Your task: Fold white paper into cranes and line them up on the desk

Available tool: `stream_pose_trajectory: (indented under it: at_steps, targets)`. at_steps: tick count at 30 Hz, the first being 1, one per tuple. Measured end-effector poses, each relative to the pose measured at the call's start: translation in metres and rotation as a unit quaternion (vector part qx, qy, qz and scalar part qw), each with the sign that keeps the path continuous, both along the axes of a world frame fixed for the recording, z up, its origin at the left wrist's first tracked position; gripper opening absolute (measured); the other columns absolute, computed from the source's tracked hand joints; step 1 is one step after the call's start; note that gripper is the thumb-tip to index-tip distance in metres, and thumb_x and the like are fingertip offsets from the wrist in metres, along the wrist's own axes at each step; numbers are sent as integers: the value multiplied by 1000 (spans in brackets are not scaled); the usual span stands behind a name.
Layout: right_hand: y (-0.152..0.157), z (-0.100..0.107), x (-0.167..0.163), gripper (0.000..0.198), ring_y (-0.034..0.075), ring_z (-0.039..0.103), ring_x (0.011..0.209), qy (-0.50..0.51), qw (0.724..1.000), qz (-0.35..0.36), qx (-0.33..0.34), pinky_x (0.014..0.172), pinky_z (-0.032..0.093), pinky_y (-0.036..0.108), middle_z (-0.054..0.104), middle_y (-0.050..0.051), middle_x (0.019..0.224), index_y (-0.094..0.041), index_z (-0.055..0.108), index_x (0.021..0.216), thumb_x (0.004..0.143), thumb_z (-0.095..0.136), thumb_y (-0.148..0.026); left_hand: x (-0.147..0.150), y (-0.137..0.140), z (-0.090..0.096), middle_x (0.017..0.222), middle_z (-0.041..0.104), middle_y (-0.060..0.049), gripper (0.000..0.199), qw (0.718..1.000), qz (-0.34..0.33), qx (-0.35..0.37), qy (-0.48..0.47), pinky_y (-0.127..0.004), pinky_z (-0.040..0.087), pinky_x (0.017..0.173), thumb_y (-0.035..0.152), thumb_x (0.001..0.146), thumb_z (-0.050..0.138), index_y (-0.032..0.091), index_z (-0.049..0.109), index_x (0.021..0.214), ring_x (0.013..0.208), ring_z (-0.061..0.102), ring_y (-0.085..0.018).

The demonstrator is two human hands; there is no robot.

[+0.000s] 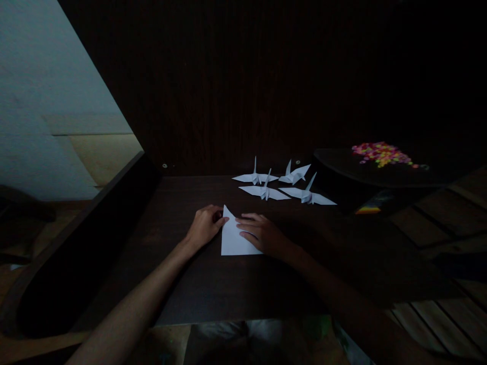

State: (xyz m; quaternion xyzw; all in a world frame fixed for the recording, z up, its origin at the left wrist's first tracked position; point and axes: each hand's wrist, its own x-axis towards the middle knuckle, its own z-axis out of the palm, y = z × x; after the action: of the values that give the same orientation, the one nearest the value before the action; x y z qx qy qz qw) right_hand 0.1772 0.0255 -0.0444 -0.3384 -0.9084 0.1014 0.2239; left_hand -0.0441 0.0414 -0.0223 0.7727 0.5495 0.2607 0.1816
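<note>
Dark wood (182, 299) bears paper (236, 242), tip pointing away, under hands (205, 225) (268, 237): left pinching it, right loosely spread.

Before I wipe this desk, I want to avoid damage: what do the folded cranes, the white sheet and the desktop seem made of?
Folded cranes: matte white paper, from crisp creases and thin, pointed wings.
White sheet: probably similar matte paper, thin and straight-edged.
Desktop: dark brown, dull; faint streaks suggest wood or laminate, but dim light hides which.
</note>
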Motion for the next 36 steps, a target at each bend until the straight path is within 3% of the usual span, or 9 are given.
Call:
stream_pose_trajectory:
  at_steps: [6,16,22,30,36]
  targets:
    - [1,0,1,26,28,52,121,1,1000,-3,-6,94,46,48,63,7,127,-18,68,114,92,55,-22,-6,4,-8,111,65,-8,31,994,-40,85,64,-39,47,92,34,85,65,19,65,112,101,58,-24]
    - [1,-1,1,25,27,53,119,-9,1000,-4,0,92,46,46,63,7,127,-19,68,113,92,54,-22,-16,9,-17,120,67,-3,34,983,-102,103,113,-35,50,80,41,92,54,23,67,118,88,49,-22]
    - [1,-2,1,26,26,53,120,-14,1000,-3,-1,93,46,45,63,7,128,-19,67,114,92,54,-22,-14,6,-13,108,72,-2,30,967,-127,146,164,-34,48,76,39,94,51,22,72,107,80,49,-21]
    - [2,0,1,26,27,53,120,-23,1000,-4,-13,93,46,46,63,8,128,-18,68,114,92,54,-22,-12,5,-13,104,72,-4,28,968,-123,135,174,-31,48,75,38,94,52,22,70,109,83,52,-21]
    - [1,1,1,25,27,54,120,-20,1000,-6,-16,94,46,47,63,7,127,-20,68,113,92,55,-22,-9,5,-6,121,67,-4,34,959,-80,94,254,-38,46,78,42,93,51,26,66,119,93,52,-27]
